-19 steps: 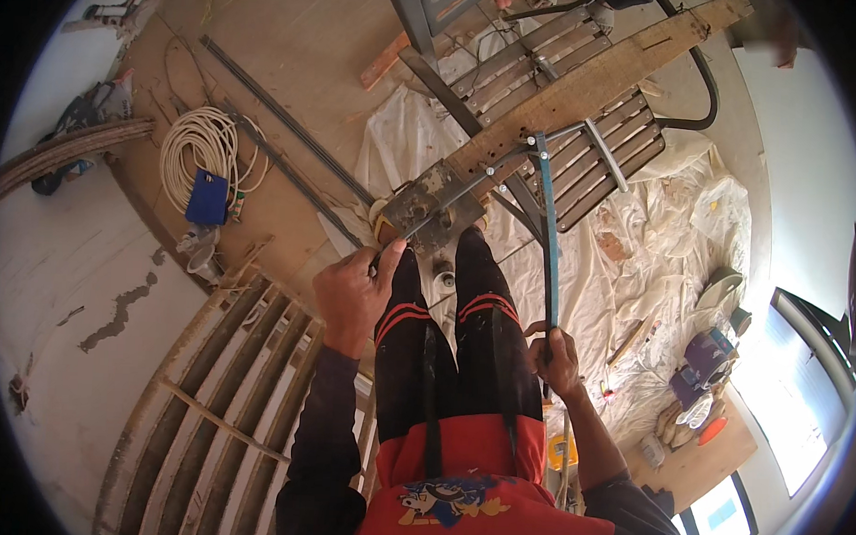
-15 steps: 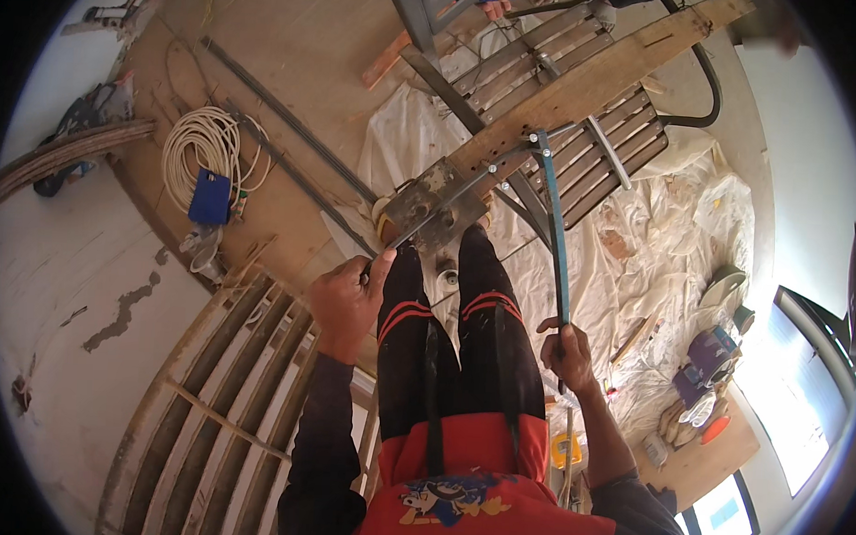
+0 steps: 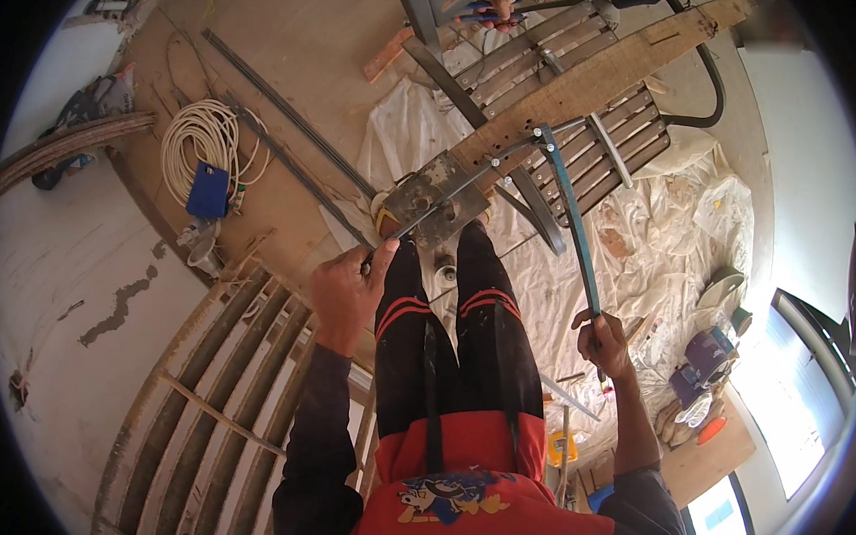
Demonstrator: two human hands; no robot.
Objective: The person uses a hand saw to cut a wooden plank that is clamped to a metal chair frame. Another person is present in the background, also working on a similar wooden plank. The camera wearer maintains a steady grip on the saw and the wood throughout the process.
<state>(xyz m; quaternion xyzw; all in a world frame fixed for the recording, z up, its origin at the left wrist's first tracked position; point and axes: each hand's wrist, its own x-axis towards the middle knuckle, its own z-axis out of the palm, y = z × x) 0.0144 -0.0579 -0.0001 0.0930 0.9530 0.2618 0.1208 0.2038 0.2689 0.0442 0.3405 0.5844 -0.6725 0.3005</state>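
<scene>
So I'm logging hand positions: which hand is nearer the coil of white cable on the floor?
Left. The left hand grips a thin metal rod, just right of and below the coil of white cable. The right hand holds the blue bar far across, beyond both legs.

Upper centre, a rough wooden plank point(image 3: 595, 80) carries a dull metal plate point(image 3: 430, 203); crinkled white plastic sheeting point(image 3: 655, 247) lies right.

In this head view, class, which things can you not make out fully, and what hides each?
- Left hand: what its fingers pinch is too small to tell.
- Blue bar: its lower end is hidden inside the right hand.
- Another person's hand: cut off by the top edge.
- Feet: hidden behind the metal plate.
</scene>
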